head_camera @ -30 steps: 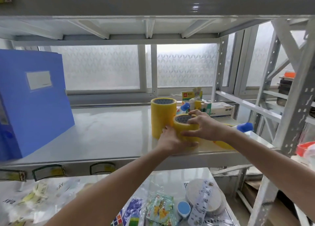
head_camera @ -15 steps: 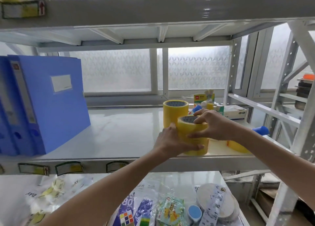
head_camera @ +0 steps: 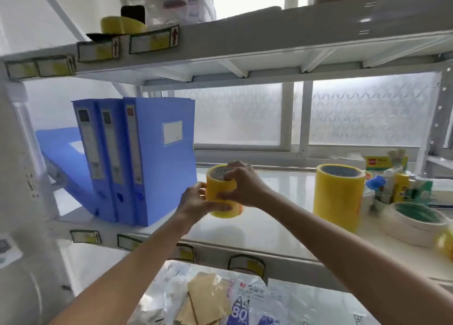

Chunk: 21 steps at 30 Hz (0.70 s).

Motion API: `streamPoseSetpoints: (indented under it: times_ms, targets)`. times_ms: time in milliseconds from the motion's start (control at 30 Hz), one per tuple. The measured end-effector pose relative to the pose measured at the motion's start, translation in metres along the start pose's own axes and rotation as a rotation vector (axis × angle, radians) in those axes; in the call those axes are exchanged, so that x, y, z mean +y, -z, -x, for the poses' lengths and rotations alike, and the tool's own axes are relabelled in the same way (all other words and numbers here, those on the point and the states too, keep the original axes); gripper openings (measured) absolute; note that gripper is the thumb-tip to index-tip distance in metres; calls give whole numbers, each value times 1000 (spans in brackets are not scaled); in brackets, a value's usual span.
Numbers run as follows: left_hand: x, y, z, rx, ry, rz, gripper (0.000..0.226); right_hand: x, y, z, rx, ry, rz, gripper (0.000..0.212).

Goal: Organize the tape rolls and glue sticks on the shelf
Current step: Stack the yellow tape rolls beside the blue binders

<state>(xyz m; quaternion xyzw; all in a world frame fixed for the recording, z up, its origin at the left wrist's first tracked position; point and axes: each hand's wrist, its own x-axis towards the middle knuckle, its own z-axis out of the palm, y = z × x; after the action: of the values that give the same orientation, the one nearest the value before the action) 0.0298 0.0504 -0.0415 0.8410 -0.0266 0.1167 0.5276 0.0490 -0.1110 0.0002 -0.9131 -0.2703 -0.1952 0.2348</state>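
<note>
A short stack of yellow tape rolls hangs a little above the white middle shelf, just right of the blue binders. My left hand grips its lower left side and base. My right hand grips it from the top and right. A taller stack of yellow tape rolls stands on the shelf further right. Glue sticks and small bottles crowd the far right, with a white tape roll lying flat in front of them. Another yellow tape roll lies on the top shelf.
Three blue binders stand upright at the left of the middle shelf, one more leaning behind them. The top shelf runs overhead. Bags and packaged goods lie on the lower shelf. A frosted window is behind.
Both hands have lifted the short yellow stack away from the tall one and carried it left toward the blue binders. The camera view has swung left and up.
</note>
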Motion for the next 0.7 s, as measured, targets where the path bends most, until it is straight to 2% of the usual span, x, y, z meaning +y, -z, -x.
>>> streamPoseSetpoints:
  times_ms: [167, 400, 533, 633, 700]
  targets:
    - [-36, 17, -32, 98, 86, 24, 79, -5, -50, -54, -63, -7, -23, 34]
    - [-72, 6, -62, 85, 145, 3, 71, 8, -95, -70, -115, -44, -23, 52]
    - [-69, 11, -72, -52, 141, -209, 68, 9, -97, -66, -129, -46, 42, 58]
    - [-50, 16, -64, -160, 187, -469, 82, 7, -82, -59, -201, -35, 74, 65]
    - [-29, 15, -48, -172, 225, -706, 93, 9, -65, -47, -204, -50, 109, 69]
